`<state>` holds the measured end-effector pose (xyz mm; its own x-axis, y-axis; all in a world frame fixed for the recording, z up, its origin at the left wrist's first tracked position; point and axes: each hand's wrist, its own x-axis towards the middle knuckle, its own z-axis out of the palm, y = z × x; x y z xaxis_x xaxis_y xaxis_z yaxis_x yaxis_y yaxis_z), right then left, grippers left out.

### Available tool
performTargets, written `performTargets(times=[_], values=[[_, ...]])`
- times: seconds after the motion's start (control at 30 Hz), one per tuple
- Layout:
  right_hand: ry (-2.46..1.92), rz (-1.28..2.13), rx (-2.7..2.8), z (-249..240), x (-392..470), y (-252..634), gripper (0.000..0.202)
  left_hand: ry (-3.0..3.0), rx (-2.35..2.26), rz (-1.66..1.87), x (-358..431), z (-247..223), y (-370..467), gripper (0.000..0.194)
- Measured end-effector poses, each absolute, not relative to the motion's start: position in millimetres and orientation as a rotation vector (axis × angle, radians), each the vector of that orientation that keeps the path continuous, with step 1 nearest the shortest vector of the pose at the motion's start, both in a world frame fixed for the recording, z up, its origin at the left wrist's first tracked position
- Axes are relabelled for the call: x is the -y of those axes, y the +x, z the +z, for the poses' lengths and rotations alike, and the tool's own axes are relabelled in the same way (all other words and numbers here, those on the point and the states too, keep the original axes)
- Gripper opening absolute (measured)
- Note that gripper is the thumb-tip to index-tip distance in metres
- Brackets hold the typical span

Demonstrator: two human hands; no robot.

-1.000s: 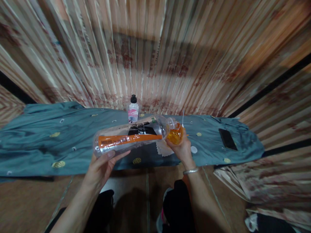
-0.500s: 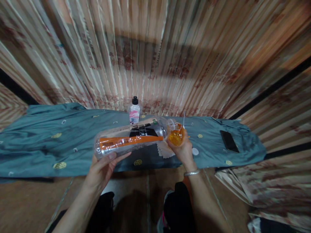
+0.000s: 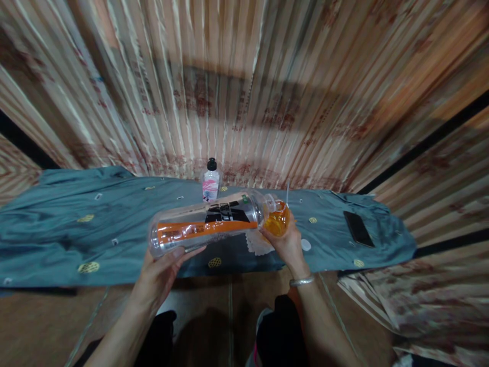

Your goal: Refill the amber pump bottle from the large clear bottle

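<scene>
My left hand (image 3: 162,267) is closed around the lower end of a large clear plastic bottle (image 3: 206,224) with an orange and black label. The bottle lies nearly level, its neck pointing right and slightly raised. My right hand (image 3: 284,239) grips a small orange see-through container (image 3: 277,219) with amber liquid in it. The bottle's mouth meets the container's rim; whether liquid flows between them I cannot tell. Beneath the container, a pale scallop-edged cloth (image 3: 257,243) lies partly hidden on the table.
A small clear bottle (image 3: 211,181) with a black cap and pink label stands at the back. A white disc (image 3: 306,244) lies right of my right hand, and a dark phone (image 3: 358,228) farther right. A teal cloth (image 3: 130,219) covers the narrow table; pleated curtains (image 3: 237,102) hang behind.
The whole view has shifted slightly, so the table sits a little lower. Both hands keep their holds, and the bottle stays at the container's rim.
</scene>
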<state>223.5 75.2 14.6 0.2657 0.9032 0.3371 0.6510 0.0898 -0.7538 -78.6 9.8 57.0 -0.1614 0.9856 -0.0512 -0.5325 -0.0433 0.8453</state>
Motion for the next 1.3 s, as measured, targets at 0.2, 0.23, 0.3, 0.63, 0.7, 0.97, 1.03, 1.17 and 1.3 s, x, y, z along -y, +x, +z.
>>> performTargets(times=[0.2, 0.23, 0.3, 0.63, 0.7, 0.97, 1.03, 1.17, 1.3], values=[[-1.638, 0.33, 1.435, 15.4, -73.8, 221.5, 0.088, 0.704, -0.92, 1.563, -5.8, 62.8, -74.6, 0.068], [-1.636, 0.329, 1.44, 15.7, -73.6, 221.0, 0.087, 0.71, -0.923, 1.564, -4.9, 64.3, -73.5, 0.066], [-1.632, 0.328, 1.444, 15.5, -73.8, 220.5, 0.087, 0.731, -0.925, 1.552, -3.3, 66.7, -72.0, 0.061], [-1.622, 0.267, 1.429, 5.8, -78.3, 221.5, 0.091, 0.762, -0.94, 1.571, -1.1, 69.4, -70.3, 0.06], [-1.612, 0.265, 1.435, 6.6, -77.8, 221.2, 0.09, 0.768, -0.935, 1.575, -1.7, 68.8, -70.2, 0.064], [-1.592, 0.264, 1.446, 8.1, -76.3, 221.2, 0.082, 0.771, -0.925, 1.619, -2.5, 67.6, -69.5, 0.077], [-1.584, 0.265, 1.448, 7.3, -76.4, 222.0, 0.081, 0.762, -0.926, 1.583, -1.4, 68.7, -68.9, 0.077], [-1.59, 0.283, 1.435, 6.4, -76.6, 223.4, 0.089, 0.733, -0.965, 1.563, 0.1, 70.3, -68.4, 0.078], [-1.571, 0.3, 1.45, 8.7, -76.3, 222.9, 0.086, 0.734, -0.972, 1.569, 0.1, 71.7, -68.2, 0.074]])
